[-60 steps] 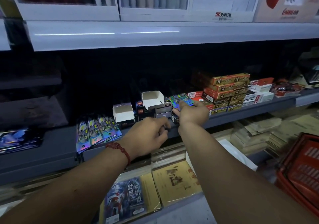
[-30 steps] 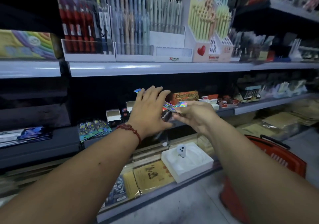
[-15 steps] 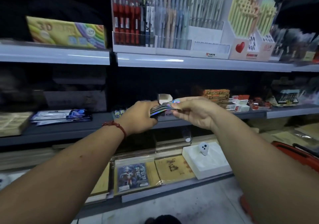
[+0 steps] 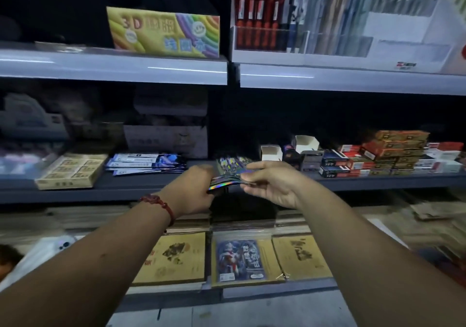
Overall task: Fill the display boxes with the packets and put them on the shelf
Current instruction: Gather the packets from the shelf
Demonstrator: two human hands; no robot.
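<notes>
Both my hands hold one stack of shiny holographic packets [image 4: 225, 181] in front of the grey middle shelf [image 4: 141, 188]. My left hand [image 4: 194, 190], with a red bracelet at the wrist, grips the stack's left end. My right hand [image 4: 271, 183] pinches its right end from above. More packets [image 4: 233, 162] lie fanned on the shelf just behind the held stack. Two small open white display boxes [image 4: 271, 152] [image 4: 305, 143] stand on the shelf to the right, with dark boxes [image 4: 311, 159] beside them.
Stacked red and gold cartons [image 4: 396, 150] fill the shelf's right end. Flat blue packs [image 4: 146, 162] and a tan box [image 4: 70, 170] lie at left. Pens [image 4: 302, 14] and a 3D box [image 4: 164, 31] stand on the upper shelf, notebooks [image 4: 237, 261] on the lowest.
My view has swung left along the shelves. Both hands lifted the packet stack off the shelf by the boxes and carried it left, gripping it between them.
</notes>
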